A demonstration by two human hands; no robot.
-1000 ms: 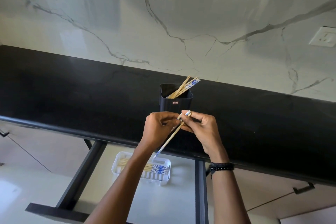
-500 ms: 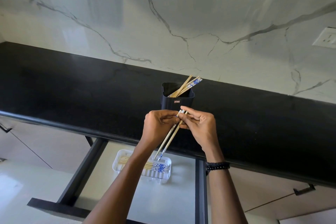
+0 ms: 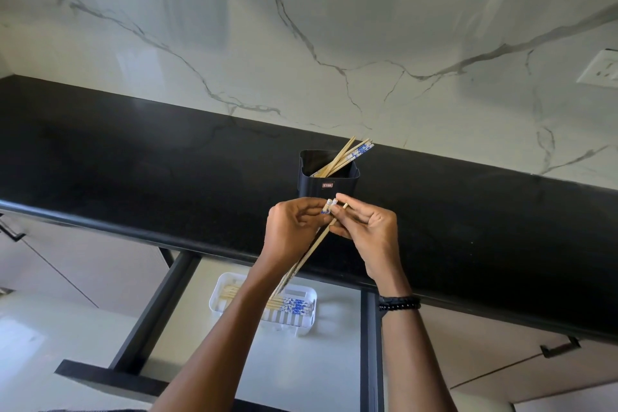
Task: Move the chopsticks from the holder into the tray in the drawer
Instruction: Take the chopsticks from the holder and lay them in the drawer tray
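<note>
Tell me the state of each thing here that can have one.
Drawer, pulled open.
Holder, upright on the counter, some chopsticks inside.
Tray, in the drawer, several chopsticks lying in it.
Held chopsticks, tilted down toward the tray.
Left hand, grips the held chopsticks.
Right hand, pinches their top ends.

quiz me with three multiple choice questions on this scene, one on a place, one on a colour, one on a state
1. Where does the white tray sit?
A) on a shelf
B) in the open drawer
C) on the floor

2. What colour is the holder?
A) black
B) red
C) white

3. What state is the holder in?
A) empty
B) tipped over
C) upright with chopsticks in it

Answers: 1 B, the tray lies on the pulled-out drawer's floor. 2 A, its walls are plainly black. 3 C, it stands on the counter with sticks leaning out of its top.
</note>
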